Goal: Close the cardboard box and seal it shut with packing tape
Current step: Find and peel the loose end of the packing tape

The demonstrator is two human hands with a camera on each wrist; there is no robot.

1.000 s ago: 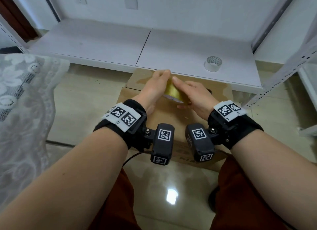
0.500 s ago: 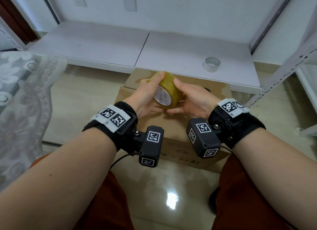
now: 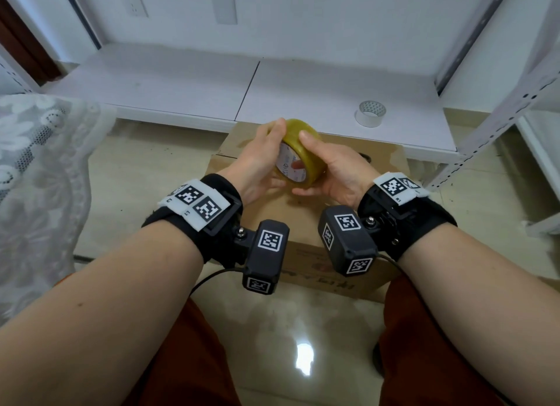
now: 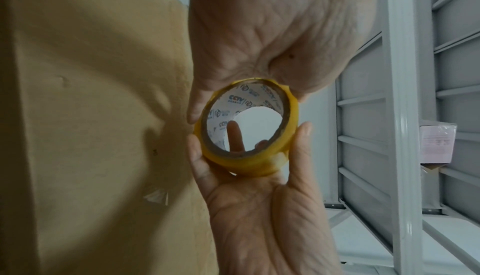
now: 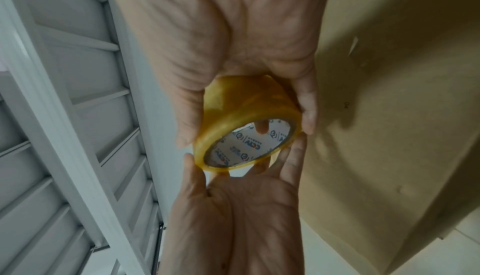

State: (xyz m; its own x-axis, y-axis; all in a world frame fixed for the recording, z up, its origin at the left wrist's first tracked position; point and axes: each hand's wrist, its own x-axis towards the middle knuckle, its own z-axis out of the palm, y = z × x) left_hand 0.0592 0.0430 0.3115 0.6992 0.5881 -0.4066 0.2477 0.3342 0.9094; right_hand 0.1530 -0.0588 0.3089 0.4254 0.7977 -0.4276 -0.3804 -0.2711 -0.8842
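Observation:
A roll of yellow packing tape [image 3: 303, 151] is held upright over the closed cardboard box [image 3: 389, 166], its printed core facing me. My left hand [image 3: 262, 157] grips its left side, fingers curled over the top rim. My right hand [image 3: 331, 170] cups the right side, thumb lying on the outer band. In the left wrist view the tape roll [image 4: 292, 115] sits between the left hand [image 4: 259, 43] above and the right hand [image 4: 259, 207] below, beside the box [image 4: 91, 115]. In the right wrist view the right hand [image 5: 233, 43] and the left hand [image 5: 233, 207] clasp the tape roll [image 5: 233, 109].
A small white tape roll [image 3: 370, 113] lies on the low white shelf board [image 3: 181, 84] behind the box. A perforated metal rack post [image 3: 497, 114] rises at the right. Lace cloth [image 3: 39, 178] hangs at the left. The box stands on a glossy tile floor [image 3: 145, 163].
Both hands have raised the yellow roll off the box top and turned it, so its printed core now faces me. My arms drew slightly closer.

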